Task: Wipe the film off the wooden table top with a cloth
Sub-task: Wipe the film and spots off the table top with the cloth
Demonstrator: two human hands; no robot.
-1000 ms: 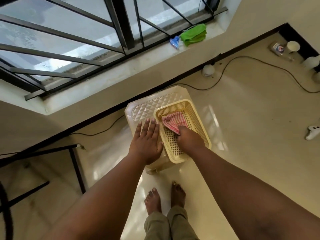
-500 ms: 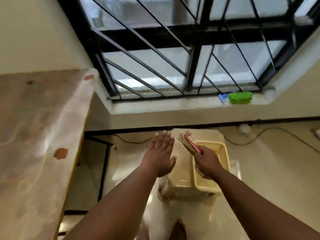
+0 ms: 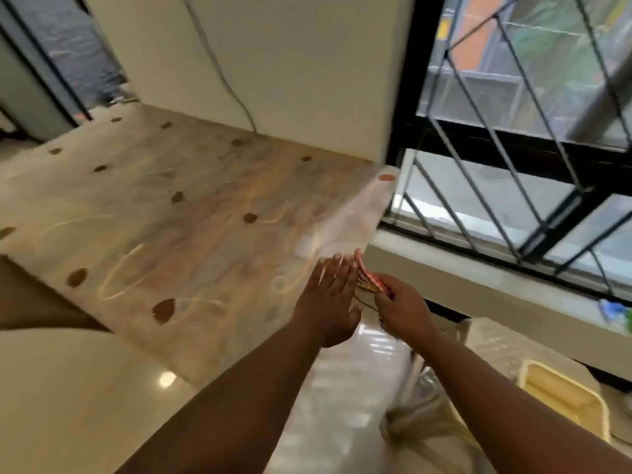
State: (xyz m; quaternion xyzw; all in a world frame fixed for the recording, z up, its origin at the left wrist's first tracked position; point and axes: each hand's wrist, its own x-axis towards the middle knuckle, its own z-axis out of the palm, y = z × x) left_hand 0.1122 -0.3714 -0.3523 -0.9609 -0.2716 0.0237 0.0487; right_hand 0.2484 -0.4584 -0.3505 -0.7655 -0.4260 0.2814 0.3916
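The left hand [image 3: 330, 299] is stretched forward with its fingers straight and together, holding nothing, over the near right corner of the wooden table top [image 3: 178, 213]; whether it touches the wood is hard to tell through the blur. Just beside it, the right hand [image 3: 398, 302] pinches a bunched red-and-white checked cloth [image 3: 367, 280] between curled fingers and thumb, off the table's right edge and not yet laid on the surface. The top carries dark knots and pale, swirling streaks, with a whitish hazy patch [image 3: 345, 217] near its right edge by the window grille [image 3: 513, 131]. Lower right, a yellow basket [image 3: 567, 401] sits on a pale plastic stool [image 3: 496, 343].

By my reading, the cloth is being brought to the table and wiping has not begun. The next move calls for spreading or flattening the cloth on the wood, pressing down, and sweeping in overlapping passes, probably beginning at the hazy patch nearest the hands while the free hand steadies the edge.
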